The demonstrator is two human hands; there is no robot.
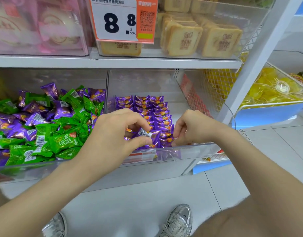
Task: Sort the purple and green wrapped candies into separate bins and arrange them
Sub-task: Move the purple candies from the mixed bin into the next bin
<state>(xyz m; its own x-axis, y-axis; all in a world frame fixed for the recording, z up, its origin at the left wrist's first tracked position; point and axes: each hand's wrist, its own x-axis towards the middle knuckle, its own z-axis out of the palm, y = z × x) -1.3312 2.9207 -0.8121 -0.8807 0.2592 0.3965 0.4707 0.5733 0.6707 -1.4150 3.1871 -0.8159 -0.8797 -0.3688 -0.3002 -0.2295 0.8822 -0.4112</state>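
Two clear bins stand side by side on the lower shelf. The left bin (49,168) holds a loose heap of mixed candies, green candies (65,141) among purple ones (36,117). The right bin (195,149) holds purple candies (157,113) lined up in neat rows. My left hand (113,134) is over the right bin's near left corner and pinches a purple candy (148,135) with its barcode facing up. My right hand (193,129), fingers curled down, pinches at the purple candies in the front row.
A white shelf board (113,61) runs just above the bins, carrying bins of toast slices (198,38) and pink packs (36,26), with a price card (120,19). A white upright (249,65) and a bin of yellow sweets (273,89) stand at the right. My shoes are on the tiled floor below.
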